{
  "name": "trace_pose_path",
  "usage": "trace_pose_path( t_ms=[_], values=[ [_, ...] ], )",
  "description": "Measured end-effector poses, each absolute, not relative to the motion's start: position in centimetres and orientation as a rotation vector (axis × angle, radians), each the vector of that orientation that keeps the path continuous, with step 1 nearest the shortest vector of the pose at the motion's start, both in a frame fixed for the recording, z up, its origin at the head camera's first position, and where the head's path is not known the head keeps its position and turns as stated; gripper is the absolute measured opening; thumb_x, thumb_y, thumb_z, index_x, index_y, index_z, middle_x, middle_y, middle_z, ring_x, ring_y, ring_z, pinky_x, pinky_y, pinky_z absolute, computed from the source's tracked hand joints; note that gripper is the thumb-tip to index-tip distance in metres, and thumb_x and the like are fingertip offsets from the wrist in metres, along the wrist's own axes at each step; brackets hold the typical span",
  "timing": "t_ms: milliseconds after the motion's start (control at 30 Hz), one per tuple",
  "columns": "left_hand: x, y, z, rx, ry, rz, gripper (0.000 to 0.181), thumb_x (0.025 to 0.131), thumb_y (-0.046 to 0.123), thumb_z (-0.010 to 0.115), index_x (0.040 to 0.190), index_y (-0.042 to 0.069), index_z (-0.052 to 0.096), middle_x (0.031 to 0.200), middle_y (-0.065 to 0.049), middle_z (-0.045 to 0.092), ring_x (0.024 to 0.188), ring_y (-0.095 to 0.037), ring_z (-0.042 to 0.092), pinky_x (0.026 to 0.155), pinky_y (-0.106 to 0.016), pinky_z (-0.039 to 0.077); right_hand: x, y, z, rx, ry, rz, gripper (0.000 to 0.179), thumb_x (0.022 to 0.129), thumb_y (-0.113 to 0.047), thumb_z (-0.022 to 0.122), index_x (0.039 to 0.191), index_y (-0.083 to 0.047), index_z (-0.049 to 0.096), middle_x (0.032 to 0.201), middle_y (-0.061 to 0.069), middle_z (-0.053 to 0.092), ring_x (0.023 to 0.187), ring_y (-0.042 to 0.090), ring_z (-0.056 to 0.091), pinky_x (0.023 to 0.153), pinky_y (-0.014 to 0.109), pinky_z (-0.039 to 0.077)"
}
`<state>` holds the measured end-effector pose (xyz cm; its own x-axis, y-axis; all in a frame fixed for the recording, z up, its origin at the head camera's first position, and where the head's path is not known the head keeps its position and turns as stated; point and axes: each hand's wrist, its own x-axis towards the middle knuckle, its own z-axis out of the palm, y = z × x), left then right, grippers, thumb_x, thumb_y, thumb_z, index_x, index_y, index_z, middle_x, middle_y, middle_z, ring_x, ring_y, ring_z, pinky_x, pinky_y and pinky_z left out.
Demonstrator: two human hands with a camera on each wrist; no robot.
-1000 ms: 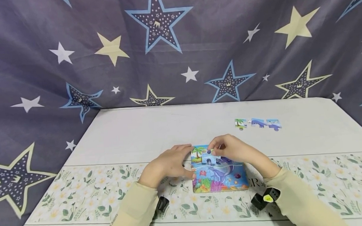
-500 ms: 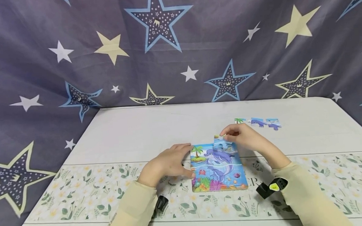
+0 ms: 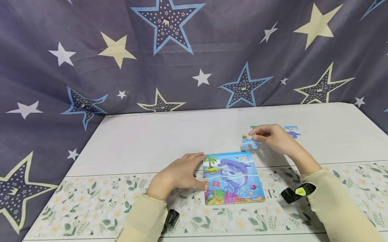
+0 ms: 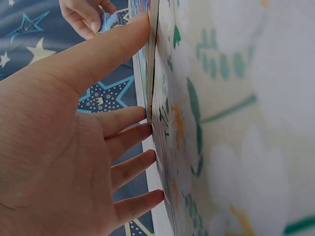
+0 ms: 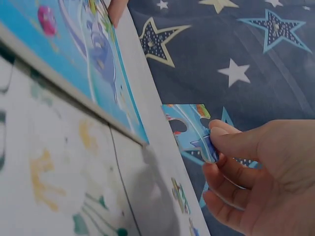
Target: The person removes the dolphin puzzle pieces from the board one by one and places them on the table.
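A square dolphin puzzle (image 3: 233,177) with a sea scene lies on the table in the head view. My left hand (image 3: 178,174) rests at its left edge, fingers straight and thumb apart. In the left wrist view, the left hand's (image 4: 69,147) thumb tip and index fingertip touch the puzzle's side edge. Above the puzzle's far right corner, my right hand (image 3: 277,140) pinches a blue puzzle piece (image 3: 248,143) between thumb and fingers. The right wrist view shows that puzzle piece (image 5: 189,130) tilted in the air, with cut-out notches and a wavy white line.
Beyond the right hand lies a loose dolphin puzzle piece (image 3: 292,131). A palm-tree piece (image 3: 253,127) is mostly hidden behind the fingers. A floral runner (image 3: 119,209) crosses the white table (image 3: 148,138), and a star-patterned curtain (image 3: 184,63) hangs behind.
My right hand has carried the puzzle piece from over the puzzle rightward and away, past its far right corner. The loose pieces are now partly covered by it. My left hand has stayed put.
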<state>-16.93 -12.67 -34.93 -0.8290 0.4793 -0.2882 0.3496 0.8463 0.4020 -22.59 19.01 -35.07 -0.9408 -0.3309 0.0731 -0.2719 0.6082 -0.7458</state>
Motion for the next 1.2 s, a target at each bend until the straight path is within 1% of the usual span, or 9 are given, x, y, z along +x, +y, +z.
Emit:
trace_pose_path(
  t_ms=[200, 467, 600, 767, 900, 1100, 1200],
  values=[
    [-16.9, -12.8, -35.0, 0.619, 2.642, 0.486, 0.094, 0.08, 0.044, 0.08, 0.155, 0.012, 0.034, 0.161, -0.005, 0.028, 0.148, -0.027, 0.023, 0.118, -0.051, 0.023, -22.9, 19.9, -35.6, -0.481, 2.771, -1.261, 0.023, 0.099, -0.009, 0.061, 0.117, 0.003, 0.07, 0.114, 0.021, 0.068, 0.09, 0.026, 0.063, 0.072, 0.029, 0.052],
    [-17.0, -12.6, -35.1, 0.63, 2.643, 0.464, 0.094, 0.08, 0.045, 0.081, 0.155, 0.013, 0.034, 0.161, -0.004, 0.028, 0.148, -0.027, 0.023, 0.118, -0.051, 0.024, -23.0, 20.8, -36.5, -0.376, 2.791, -1.3, 0.025, 0.101, -0.009, 0.057, 0.118, 0.006, 0.068, 0.109, 0.023, 0.067, 0.085, 0.024, 0.059, 0.066, 0.027, 0.048],
    [-17.0, -12.6, -35.2, 0.627, 2.646, 0.458, 0.094, 0.08, 0.045, 0.081, 0.155, 0.013, 0.034, 0.161, -0.004, 0.028, 0.148, -0.026, 0.023, 0.118, -0.05, 0.024, -23.1, 21.0, -36.9, -0.331, 2.8, -1.288, 0.025, 0.1, -0.006, 0.056, 0.118, 0.007, 0.067, 0.102, 0.022, 0.068, 0.081, 0.024, 0.059, 0.062, 0.027, 0.048],
    [-17.0, -12.6, -35.2, 0.618, 2.641, 0.456, 0.094, 0.08, 0.045, 0.08, 0.155, 0.013, 0.034, 0.161, -0.004, 0.028, 0.148, -0.026, 0.022, 0.118, -0.05, 0.024, -23.4, 21.0, -37.2, -0.307, 2.815, -1.239, 0.025, 0.096, -0.002, 0.057, 0.117, 0.009, 0.067, 0.092, 0.017, 0.067, 0.075, 0.02, 0.056, 0.059, 0.026, 0.047],
    [-17.0, -12.7, -35.2, 0.622, 2.64, 0.457, 0.094, 0.081, 0.045, 0.08, 0.155, 0.013, 0.034, 0.161, -0.004, 0.027, 0.148, -0.026, 0.022, 0.118, -0.05, 0.024, -23.4, 21.1, -37.4, -0.278, 2.828, -1.203, 0.026, 0.095, -0.004, 0.06, 0.118, 0.008, 0.066, 0.091, 0.015, 0.065, 0.075, 0.017, 0.054, 0.06, 0.026, 0.046],
    [-17.0, -12.7, -35.2, 0.623, 2.642, 0.46, 0.093, 0.081, 0.045, 0.08, 0.155, 0.013, 0.034, 0.161, -0.003, 0.028, 0.148, -0.026, 0.023, 0.118, -0.05, 0.024, -23.4, 21.2, -37.4, -0.254, 2.81, -1.216, 0.027, 0.094, -0.005, 0.06, 0.118, 0.008, 0.064, 0.091, 0.015, 0.064, 0.07, 0.017, 0.055, 0.056, 0.026, 0.045],
    [-17.0, -12.7, -35.2, 0.62, 2.643, 0.464, 0.094, 0.08, 0.045, 0.08, 0.155, 0.013, 0.034, 0.161, -0.003, 0.028, 0.148, -0.026, 0.023, 0.118, -0.051, 0.024, -23.4, 21.2, -37.4, -0.261, 2.812, -1.203, 0.026, 0.094, -0.004, 0.061, 0.116, 0.009, 0.065, 0.091, 0.015, 0.065, 0.072, 0.017, 0.054, 0.057, 0.025, 0.045]
  ],
)
